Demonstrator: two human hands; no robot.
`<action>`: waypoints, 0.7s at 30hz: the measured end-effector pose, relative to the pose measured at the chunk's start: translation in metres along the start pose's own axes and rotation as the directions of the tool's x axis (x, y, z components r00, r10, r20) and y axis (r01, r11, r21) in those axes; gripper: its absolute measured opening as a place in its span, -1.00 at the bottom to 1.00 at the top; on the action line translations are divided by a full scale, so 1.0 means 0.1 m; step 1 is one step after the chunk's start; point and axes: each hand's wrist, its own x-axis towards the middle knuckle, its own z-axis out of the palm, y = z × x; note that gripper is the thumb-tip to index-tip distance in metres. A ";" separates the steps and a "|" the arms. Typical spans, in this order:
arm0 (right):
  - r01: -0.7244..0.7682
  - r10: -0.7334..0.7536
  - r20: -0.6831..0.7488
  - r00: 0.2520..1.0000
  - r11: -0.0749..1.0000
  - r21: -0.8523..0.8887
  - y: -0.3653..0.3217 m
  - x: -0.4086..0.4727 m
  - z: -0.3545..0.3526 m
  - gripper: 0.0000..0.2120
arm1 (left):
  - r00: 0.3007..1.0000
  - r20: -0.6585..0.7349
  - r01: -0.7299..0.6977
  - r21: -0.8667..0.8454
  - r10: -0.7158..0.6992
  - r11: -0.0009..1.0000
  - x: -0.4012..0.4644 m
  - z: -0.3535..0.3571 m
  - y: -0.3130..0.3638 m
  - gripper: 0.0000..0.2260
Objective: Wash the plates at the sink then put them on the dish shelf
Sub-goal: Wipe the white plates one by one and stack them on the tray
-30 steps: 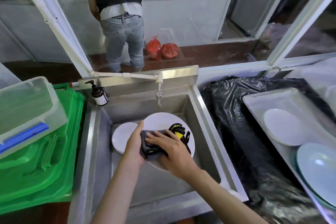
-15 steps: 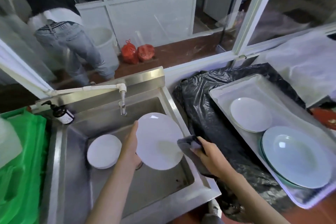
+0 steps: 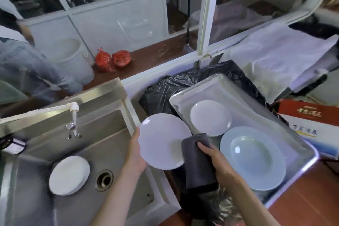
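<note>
Our left hand (image 3: 134, 159) gripped a white plate (image 3: 163, 140) by its rim, past the sink's (image 3: 117, 152) right edge; our right hand (image 3: 218, 159) clutched a grey cloth (image 3: 197, 161). Two plates (image 3: 211, 117) lay in the tray (image 3: 256, 108) beyond; a stack (image 3: 68, 175) left of our hands waited in the sink.

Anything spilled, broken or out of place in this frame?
Nothing stands out. The left hand holds a white plate intact, the right hand grips a grey cloth, a plate stack sits in the sink, and two plates lie flat in the tray.
</note>
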 end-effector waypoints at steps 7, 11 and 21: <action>0.028 -0.024 -0.133 0.991 0.999 0.024 -0.26 0.30 -0.67 -0.79 | 0.997 0.041 0.056 0.177 -0.064 0.983 0.47 0.67 -0.25 -0.77; 0.024 -0.023 -0.183 0.983 1.000 0.004 -0.41 0.52 -1.01 -0.82 | 0.988 0.083 0.103 0.259 -0.128 0.960 0.71 1.06 -0.36 -0.76; 0.012 -0.043 -0.212 0.976 0.989 -0.147 -0.78 1.19 -1.45 -0.83 | 0.999 0.036 -0.003 0.403 -0.012 0.915 1.35 1.80 -0.60 -0.73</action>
